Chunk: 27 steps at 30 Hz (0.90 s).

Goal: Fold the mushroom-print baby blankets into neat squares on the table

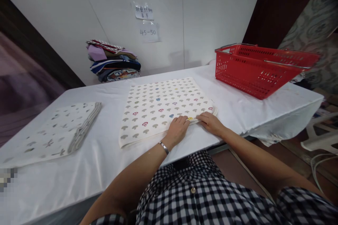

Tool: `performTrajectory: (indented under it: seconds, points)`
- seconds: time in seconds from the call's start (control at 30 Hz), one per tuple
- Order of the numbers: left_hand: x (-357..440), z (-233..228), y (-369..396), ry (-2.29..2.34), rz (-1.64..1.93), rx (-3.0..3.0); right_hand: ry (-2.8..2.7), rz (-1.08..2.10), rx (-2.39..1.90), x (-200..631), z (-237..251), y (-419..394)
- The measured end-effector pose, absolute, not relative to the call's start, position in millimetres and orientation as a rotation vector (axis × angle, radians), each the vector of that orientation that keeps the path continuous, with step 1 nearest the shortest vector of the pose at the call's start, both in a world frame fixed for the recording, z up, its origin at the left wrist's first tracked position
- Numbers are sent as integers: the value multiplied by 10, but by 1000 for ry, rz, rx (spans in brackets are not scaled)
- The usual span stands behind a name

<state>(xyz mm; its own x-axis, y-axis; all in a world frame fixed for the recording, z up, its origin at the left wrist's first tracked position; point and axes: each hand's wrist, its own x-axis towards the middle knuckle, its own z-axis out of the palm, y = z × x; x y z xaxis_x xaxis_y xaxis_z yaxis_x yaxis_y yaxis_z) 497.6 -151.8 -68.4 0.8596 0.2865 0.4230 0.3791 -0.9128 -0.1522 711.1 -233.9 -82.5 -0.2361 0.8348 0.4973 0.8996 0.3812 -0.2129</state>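
A table (105, 168) covered in white cloth fills the middle and lower left of the frame, set against a pale wall. At the upper right of the table sits a red plastic basket (260, 68) with metal handles, its open top tilted toward the camera. In the centre lies a folded cream cloth (158, 107) printed with small grey, red, blue and yellow mushroom shapes, lying flat with its near edge close to the table's front edge. At the left lies a second folded cloth (52, 132), white with grey motifs, its layered edge facing right. At the upper left, against the wall, stands a stack of folded fabrics (114, 61) in mixed colours. Two paper notes (146, 23) are fixed to the wall at upper centre. The left hand (177, 130), a metal bracelet on its wrist, rests palm down on the near right corner of the cream cloth, fingers curled over the edge. The right hand (211, 122) lies just beside it, fingers pressed on the same layered edge, pinching nothing clearly visible.
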Motion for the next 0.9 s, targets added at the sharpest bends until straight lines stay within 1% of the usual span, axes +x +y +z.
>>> performTrajectory:
  seconds: [0.1, 0.23, 0.4, 0.57, 0.73, 0.9]
  points:
    - [4989, -691, -1502, -512, -548, -2815, -2107, -158, -1491, 7109, -823, -2343]
    - [4996, -694, -1512, -564, -586, -2841, -2107, -163, -1498, 7103, -828, -2347]
    - [4956, -656, -1584, -456, -632, -2897, -2142, -207, -1479, 7088, -817, -2367]
    - [4930, -647, -1597, -447, -659, -2866, -2185, -258, -1489, 7058, -760, -2391]
    - [4950, -661, -1584, -492, -673, -2901, -2247, -322, -1516, 7001, -710, -2386]
    - [4958, -666, -1588, -662, -681, -3012, -2290, -346, -1502, 6978, -740, -2369]
